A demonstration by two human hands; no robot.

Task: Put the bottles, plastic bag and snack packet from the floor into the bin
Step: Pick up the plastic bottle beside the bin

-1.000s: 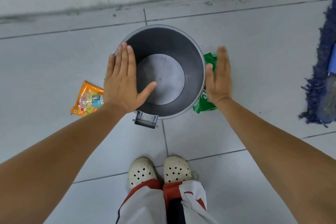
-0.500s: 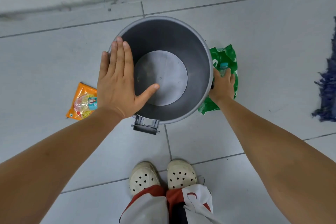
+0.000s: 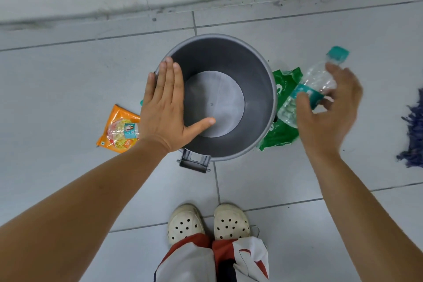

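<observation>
One clear bottle (image 3: pixel 307 89), teal cap tilted up-right, is gripped by the right hand (image 3: pixel 329 112); left hand (image 3: pixel 164 117) flat, open.

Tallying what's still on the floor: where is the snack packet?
The orange snack packet lies flat on the floor tiles left of the bin, partly hidden under the left hand.

At the frame's right edge the blue mop head (image 3: pixel 413 130) is cut off. The grey bin (image 3: pixel 258 89) hides the left part of the green plastic bag (image 3: pixel 280 136), and the right hand (image 3: pixel 329 119) with its motion-blurred water bottle (image 3: pixel 313 84) covers more. The left hand (image 3: pixel 166 112) overlaps the orange snack packet's (image 3: pixel 119 130) right edge.
</observation>
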